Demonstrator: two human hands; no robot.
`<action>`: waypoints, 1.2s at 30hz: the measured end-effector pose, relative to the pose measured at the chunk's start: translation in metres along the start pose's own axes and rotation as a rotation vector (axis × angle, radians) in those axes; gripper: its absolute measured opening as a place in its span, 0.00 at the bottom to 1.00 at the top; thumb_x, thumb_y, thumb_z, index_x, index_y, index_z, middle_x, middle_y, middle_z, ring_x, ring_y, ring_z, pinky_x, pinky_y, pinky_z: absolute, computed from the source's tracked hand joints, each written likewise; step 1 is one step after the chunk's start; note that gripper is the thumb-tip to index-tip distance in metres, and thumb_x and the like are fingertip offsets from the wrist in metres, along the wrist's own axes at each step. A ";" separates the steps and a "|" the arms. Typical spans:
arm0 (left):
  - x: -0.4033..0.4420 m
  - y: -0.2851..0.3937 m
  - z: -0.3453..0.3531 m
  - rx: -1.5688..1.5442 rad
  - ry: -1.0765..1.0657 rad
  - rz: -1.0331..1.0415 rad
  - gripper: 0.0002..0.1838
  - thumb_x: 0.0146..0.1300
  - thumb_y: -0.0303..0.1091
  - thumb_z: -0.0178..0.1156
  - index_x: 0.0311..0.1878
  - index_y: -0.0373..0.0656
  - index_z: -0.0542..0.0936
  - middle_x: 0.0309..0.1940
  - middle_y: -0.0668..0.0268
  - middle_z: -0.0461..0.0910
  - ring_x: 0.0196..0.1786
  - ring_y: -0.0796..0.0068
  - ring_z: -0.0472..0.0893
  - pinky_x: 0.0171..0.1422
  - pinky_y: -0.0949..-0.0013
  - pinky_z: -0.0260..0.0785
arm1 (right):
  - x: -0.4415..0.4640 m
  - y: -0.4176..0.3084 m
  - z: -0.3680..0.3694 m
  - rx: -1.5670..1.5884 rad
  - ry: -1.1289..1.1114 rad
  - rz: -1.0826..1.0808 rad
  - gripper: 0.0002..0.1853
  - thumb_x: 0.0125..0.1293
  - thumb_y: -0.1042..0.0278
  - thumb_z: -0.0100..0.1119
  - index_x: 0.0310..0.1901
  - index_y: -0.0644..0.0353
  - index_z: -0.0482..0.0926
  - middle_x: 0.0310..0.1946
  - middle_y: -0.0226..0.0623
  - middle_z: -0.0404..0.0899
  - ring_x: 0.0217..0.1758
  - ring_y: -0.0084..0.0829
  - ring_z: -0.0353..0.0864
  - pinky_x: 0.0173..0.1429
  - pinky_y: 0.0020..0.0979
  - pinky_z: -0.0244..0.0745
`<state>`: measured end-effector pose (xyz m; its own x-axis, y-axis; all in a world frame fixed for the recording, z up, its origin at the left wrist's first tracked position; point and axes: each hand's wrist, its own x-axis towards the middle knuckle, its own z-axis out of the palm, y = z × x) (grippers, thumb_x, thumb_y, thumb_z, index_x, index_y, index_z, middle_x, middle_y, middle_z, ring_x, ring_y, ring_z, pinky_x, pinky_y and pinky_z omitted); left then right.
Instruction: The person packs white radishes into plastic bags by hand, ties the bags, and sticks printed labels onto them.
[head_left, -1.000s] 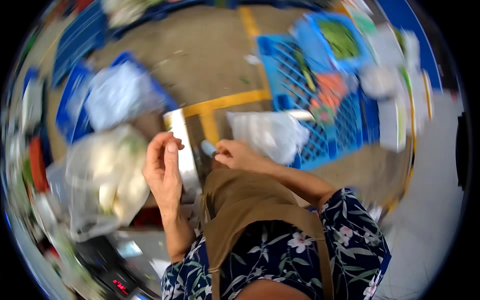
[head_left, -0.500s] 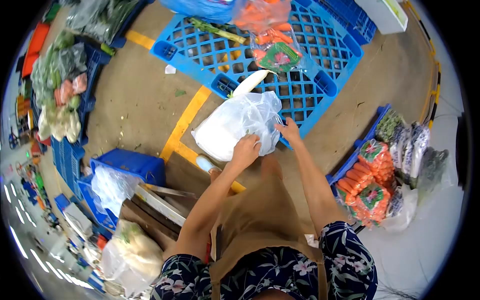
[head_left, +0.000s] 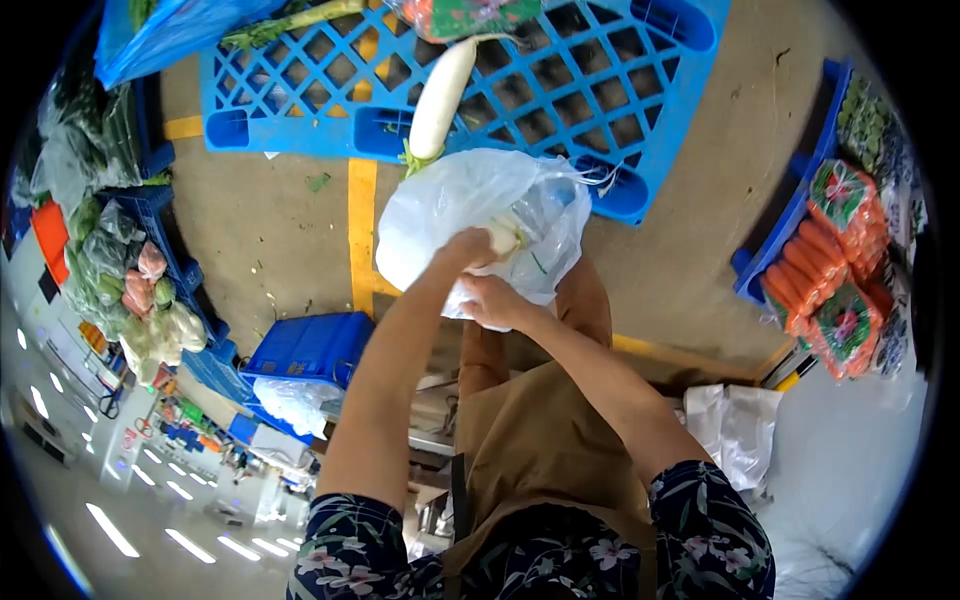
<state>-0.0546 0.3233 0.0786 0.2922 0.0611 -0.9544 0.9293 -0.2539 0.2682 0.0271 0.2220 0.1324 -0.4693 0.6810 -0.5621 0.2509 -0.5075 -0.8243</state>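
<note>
A white plastic bag (head_left: 415,225) stands with its mouth open in front of my legs, against the edge of the blue pallet (head_left: 285,137). Inside the bag's mouth my left hand (head_left: 468,250) is closed on a white radish (head_left: 508,236), whose greenish end shows; the fingertips are partly hidden. Just below, my right hand (head_left: 494,303) pinches the near rim of the bag. Another white radish (head_left: 440,100) lies on the pallet beyond the bag, its leafy stub toward the bag.
Bagged carrots (head_left: 825,265) sit on a blue pallet at the right. On the left are bagged vegetables (head_left: 150,290) and a blue crate (head_left: 305,348). A blue plastic bag (head_left: 185,38) lies at the upper left, and a white sack (head_left: 735,430) is at the lower right.
The view has moved closer to the bag. Its mouth is now spread open, my left hand has gone inside onto a radish, and my right hand has moved left to the rim.
</note>
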 end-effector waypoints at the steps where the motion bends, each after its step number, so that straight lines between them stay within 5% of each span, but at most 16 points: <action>1: 0.008 -0.034 0.021 0.115 -0.039 -0.033 0.12 0.52 0.33 0.57 0.36 0.37 0.83 0.38 0.53 0.83 0.45 0.57 0.82 0.49 0.59 0.74 | -0.003 0.005 0.013 0.020 0.041 -0.076 0.26 0.58 0.57 0.60 0.54 0.65 0.72 0.46 0.55 0.77 0.48 0.51 0.77 0.51 0.43 0.71; 3: -0.018 -0.072 0.015 0.176 -0.012 -0.101 0.11 0.56 0.30 0.52 0.36 0.37 0.82 0.36 0.52 0.82 0.44 0.57 0.82 0.47 0.59 0.74 | -0.005 -0.002 0.013 0.198 -0.030 -0.028 0.27 0.60 0.56 0.60 0.57 0.64 0.70 0.44 0.49 0.78 0.46 0.42 0.78 0.49 0.37 0.71; 4: -0.020 -0.109 0.033 0.173 0.184 -0.025 0.11 0.57 0.28 0.49 0.36 0.38 0.82 0.35 0.52 0.82 0.41 0.55 0.82 0.46 0.57 0.74 | -0.005 -0.009 0.007 0.283 -0.067 -0.008 0.28 0.61 0.56 0.60 0.59 0.63 0.69 0.44 0.46 0.78 0.45 0.38 0.79 0.48 0.35 0.72; 6: -0.018 -0.143 0.031 0.178 0.130 -0.105 0.11 0.59 0.30 0.50 0.34 0.37 0.82 0.35 0.49 0.81 0.40 0.52 0.82 0.49 0.55 0.72 | 0.009 -0.007 0.002 0.631 -0.055 0.076 0.21 0.63 0.61 0.55 0.56 0.62 0.72 0.40 0.36 0.78 0.37 0.29 0.78 0.42 0.29 0.72; 8: -0.024 -0.147 0.011 0.244 -0.007 -0.085 0.15 0.60 0.37 0.52 0.38 0.35 0.82 0.37 0.46 0.80 0.43 0.50 0.81 0.51 0.56 0.71 | 0.033 0.014 -0.005 0.875 -0.065 0.303 0.17 0.62 0.68 0.52 0.52 0.62 0.75 0.38 0.36 0.79 0.35 0.30 0.78 0.42 0.30 0.72; 10: -0.030 -0.119 -0.016 0.067 0.137 -0.142 0.17 0.61 0.40 0.52 0.37 0.34 0.81 0.37 0.45 0.80 0.45 0.49 0.80 0.53 0.55 0.70 | 0.061 0.049 0.009 0.284 0.049 0.105 0.15 0.59 0.72 0.50 0.48 0.63 0.77 0.37 0.40 0.80 0.35 0.32 0.79 0.42 0.30 0.73; 14: 0.006 -0.106 -0.008 0.088 0.693 0.015 0.20 0.62 0.43 0.52 0.38 0.32 0.80 0.38 0.43 0.80 0.46 0.47 0.79 0.56 0.54 0.67 | 0.103 0.084 -0.012 0.094 0.335 0.370 0.16 0.57 0.72 0.53 0.47 0.66 0.74 0.38 0.49 0.79 0.41 0.41 0.78 0.48 0.36 0.72; 18: 0.022 -0.090 -0.007 -0.152 0.321 0.035 0.18 0.57 0.40 0.57 0.42 0.33 0.79 0.39 0.44 0.79 0.44 0.47 0.79 0.55 0.54 0.68 | 0.130 0.111 -0.080 0.104 0.630 0.395 0.18 0.54 0.73 0.55 0.49 0.67 0.72 0.40 0.52 0.78 0.44 0.42 0.78 0.49 0.36 0.71; 20: 0.058 -0.104 0.031 -0.106 0.109 0.051 0.18 0.53 0.37 0.60 0.43 0.34 0.78 0.39 0.45 0.79 0.45 0.48 0.78 0.55 0.55 0.68 | 0.122 0.102 -0.102 0.233 0.364 0.372 0.17 0.53 0.72 0.56 0.45 0.68 0.74 0.39 0.54 0.78 0.43 0.44 0.78 0.47 0.38 0.71; 24: 0.024 -0.090 0.063 0.140 0.200 0.062 0.22 0.47 0.35 0.66 0.45 0.37 0.75 0.46 0.50 0.74 0.56 0.50 0.72 0.60 0.57 0.64 | 0.108 0.099 -0.069 -0.019 -0.140 0.362 0.23 0.51 0.66 0.60 0.49 0.69 0.72 0.45 0.55 0.76 0.47 0.46 0.77 0.47 0.37 0.72; 27: 0.008 -0.088 0.069 0.109 0.218 0.116 0.25 0.47 0.35 0.67 0.49 0.38 0.73 0.48 0.50 0.73 0.56 0.50 0.71 0.61 0.57 0.63 | 0.093 0.125 -0.015 -0.502 0.047 0.358 0.32 0.49 0.60 0.64 0.55 0.66 0.69 0.56 0.51 0.70 0.55 0.47 0.73 0.54 0.37 0.71; 33: -0.031 -0.094 0.081 0.027 0.205 0.257 0.31 0.48 0.37 0.67 0.57 0.39 0.69 0.52 0.51 0.72 0.58 0.50 0.71 0.64 0.57 0.62 | 0.079 0.129 0.017 -0.532 0.166 0.405 0.41 0.46 0.51 0.68 0.60 0.64 0.65 0.60 0.50 0.64 0.62 0.52 0.65 0.65 0.47 0.59; 36: -0.045 -0.102 0.076 -0.051 0.230 0.353 0.36 0.49 0.37 0.67 0.62 0.41 0.65 0.55 0.51 0.71 0.59 0.50 0.70 0.65 0.57 0.60 | 0.083 0.137 0.025 -0.577 0.252 0.402 0.35 0.44 0.56 0.68 0.56 0.59 0.72 0.54 0.51 0.71 0.58 0.54 0.68 0.62 0.50 0.63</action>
<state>-0.1801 0.2730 0.0838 0.6316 0.1942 -0.7506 0.7718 -0.2496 0.5848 0.0010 0.1957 -0.0260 -0.0570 0.6372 -0.7686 0.7990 -0.4325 -0.4178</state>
